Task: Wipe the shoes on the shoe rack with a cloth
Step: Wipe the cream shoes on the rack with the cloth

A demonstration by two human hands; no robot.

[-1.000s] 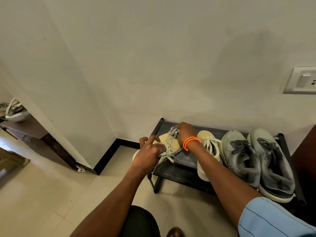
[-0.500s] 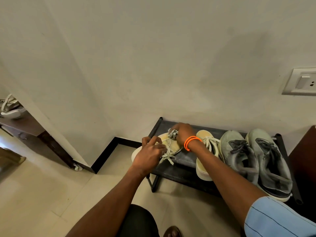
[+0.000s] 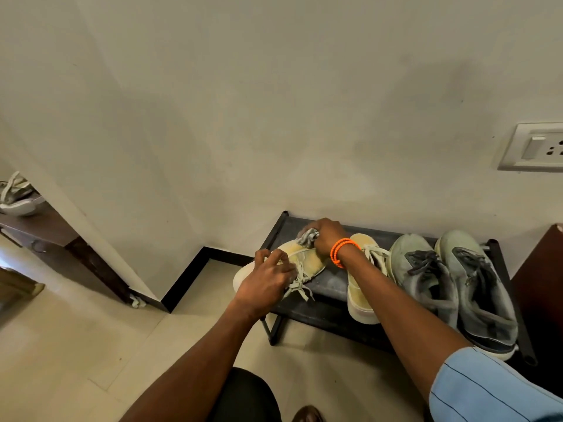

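Observation:
A low black shoe rack (image 3: 330,283) stands against the wall. On its left end lies a cream-yellow sneaker (image 3: 307,258), tilted with its heel hanging off the rack's edge. My left hand (image 3: 266,283) grips that sneaker near its laces. My right hand (image 3: 327,234), with orange bands at the wrist, holds a crumpled grey cloth (image 3: 307,237) pressed onto the sneaker's toe. The matching cream sneaker (image 3: 364,295) sits beside it, partly hidden by my right forearm. A pair of grey-green sneakers (image 3: 451,287) fills the rack's right end.
A dark brown cabinet side (image 3: 539,284) borders the rack on the right. A wall socket (image 3: 533,147) is up right. On the left a dark wooden table (image 3: 45,236) carries another shoe (image 3: 16,196). Tiled floor (image 3: 76,345) lies in front.
My right hand with the cloth has shifted slightly along the toe of the cream sneaker. My left hand keeps its hold. The view has dipped a little.

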